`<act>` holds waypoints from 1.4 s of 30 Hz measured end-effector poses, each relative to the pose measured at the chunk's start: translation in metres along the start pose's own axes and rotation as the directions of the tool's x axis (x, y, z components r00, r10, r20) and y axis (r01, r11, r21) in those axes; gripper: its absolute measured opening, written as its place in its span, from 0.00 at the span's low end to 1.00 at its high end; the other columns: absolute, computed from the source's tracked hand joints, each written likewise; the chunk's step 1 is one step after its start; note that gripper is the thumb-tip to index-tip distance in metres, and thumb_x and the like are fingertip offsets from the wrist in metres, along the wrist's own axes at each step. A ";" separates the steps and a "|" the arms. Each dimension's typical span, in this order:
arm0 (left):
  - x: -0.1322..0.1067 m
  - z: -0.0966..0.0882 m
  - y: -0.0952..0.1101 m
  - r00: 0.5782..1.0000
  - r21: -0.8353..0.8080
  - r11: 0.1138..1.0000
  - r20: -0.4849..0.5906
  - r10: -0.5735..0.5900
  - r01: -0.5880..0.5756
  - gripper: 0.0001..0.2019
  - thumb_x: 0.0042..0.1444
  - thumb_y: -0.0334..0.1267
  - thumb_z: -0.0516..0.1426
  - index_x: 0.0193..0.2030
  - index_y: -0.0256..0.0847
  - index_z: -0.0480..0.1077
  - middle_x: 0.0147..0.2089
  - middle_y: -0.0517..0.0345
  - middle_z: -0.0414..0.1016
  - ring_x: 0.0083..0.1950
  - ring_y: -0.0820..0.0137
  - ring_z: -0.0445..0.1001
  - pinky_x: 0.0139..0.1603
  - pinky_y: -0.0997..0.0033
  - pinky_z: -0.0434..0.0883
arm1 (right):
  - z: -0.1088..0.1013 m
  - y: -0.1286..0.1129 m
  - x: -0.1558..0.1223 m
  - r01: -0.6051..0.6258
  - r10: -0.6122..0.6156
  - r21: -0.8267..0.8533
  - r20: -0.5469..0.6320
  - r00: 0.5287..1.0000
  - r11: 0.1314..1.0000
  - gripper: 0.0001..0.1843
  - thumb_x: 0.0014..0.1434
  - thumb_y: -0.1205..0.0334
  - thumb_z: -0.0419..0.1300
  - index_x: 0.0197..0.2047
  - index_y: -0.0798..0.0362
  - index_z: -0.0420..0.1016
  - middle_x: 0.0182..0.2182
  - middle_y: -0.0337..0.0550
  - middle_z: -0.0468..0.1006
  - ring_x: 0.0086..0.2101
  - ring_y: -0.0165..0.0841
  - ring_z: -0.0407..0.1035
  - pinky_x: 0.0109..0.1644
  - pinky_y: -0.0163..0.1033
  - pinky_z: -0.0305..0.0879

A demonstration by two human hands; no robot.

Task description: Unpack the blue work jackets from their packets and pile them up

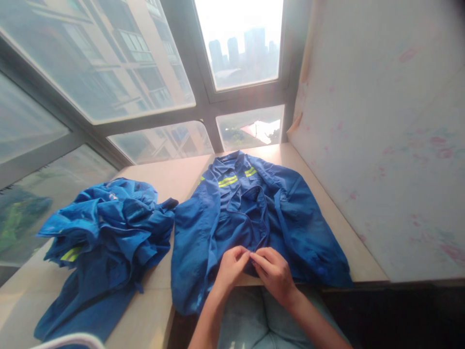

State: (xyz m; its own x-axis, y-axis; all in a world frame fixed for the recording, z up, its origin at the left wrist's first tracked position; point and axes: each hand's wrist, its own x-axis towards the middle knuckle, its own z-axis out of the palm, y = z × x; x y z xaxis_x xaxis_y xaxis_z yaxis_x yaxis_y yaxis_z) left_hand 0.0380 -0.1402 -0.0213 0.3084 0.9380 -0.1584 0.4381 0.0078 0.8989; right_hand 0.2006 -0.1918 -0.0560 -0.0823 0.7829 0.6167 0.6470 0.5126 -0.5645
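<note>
A blue work jacket with yellow-green reflective stripes lies spread face up on the pale table, collar toward the window. My left hand and my right hand meet at the jacket's front opening near its bottom hem. Both pinch the two front edges together, fingers closed on the fabric. The hem hangs slightly over the table's near edge above my lap.
A crumpled heap of similar blue garments lies on the table's left side, one piece trailing toward the near edge. A large window runs behind the table. A stained white wall borders the right side. A white curved rim shows bottom left.
</note>
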 end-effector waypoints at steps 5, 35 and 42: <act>0.001 0.001 0.000 0.999 -0.064 0.997 -0.020 -0.040 0.039 0.18 0.55 0.52 0.58 0.27 0.37 0.75 0.28 0.56 0.75 0.31 0.68 0.70 0.32 0.73 0.65 | -0.001 -0.003 0.006 0.007 -0.004 0.067 -0.042 0.999 0.998 0.15 0.66 0.71 0.56 0.49 0.47 0.80 0.33 0.43 0.79 0.35 0.34 0.71 0.39 0.40 0.71; 0.018 -0.081 -0.001 0.660 0.105 0.993 -0.743 0.111 -0.049 0.18 0.62 0.52 0.52 0.38 0.40 0.75 0.36 0.56 0.78 0.40 0.65 0.75 0.45 0.69 0.71 | -0.029 0.019 0.007 -0.086 0.088 0.020 -0.112 0.990 0.996 0.12 0.67 0.69 0.56 0.45 0.48 0.80 0.32 0.42 0.79 0.32 0.32 0.74 0.38 0.36 0.71; -0.001 -0.191 -0.012 0.148 0.149 0.943 -0.983 0.108 0.298 0.15 0.60 0.41 0.51 0.41 0.33 0.75 0.39 0.48 0.78 0.45 0.58 0.75 0.52 0.58 0.71 | -0.124 0.109 0.053 -0.469 0.343 -0.107 -0.544 0.766 0.877 0.16 0.63 0.50 0.60 0.40 0.54 0.82 0.35 0.49 0.81 0.35 0.38 0.73 0.42 0.43 0.70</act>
State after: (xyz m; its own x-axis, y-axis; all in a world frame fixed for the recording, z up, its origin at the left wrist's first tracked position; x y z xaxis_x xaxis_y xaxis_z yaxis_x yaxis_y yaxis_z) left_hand -0.1286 -0.0749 0.0457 -0.7371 0.4801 0.4756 0.6306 0.2356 0.7395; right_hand 0.3611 -0.1381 -0.0168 0.5715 0.5837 0.5768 0.6867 0.0446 -0.7256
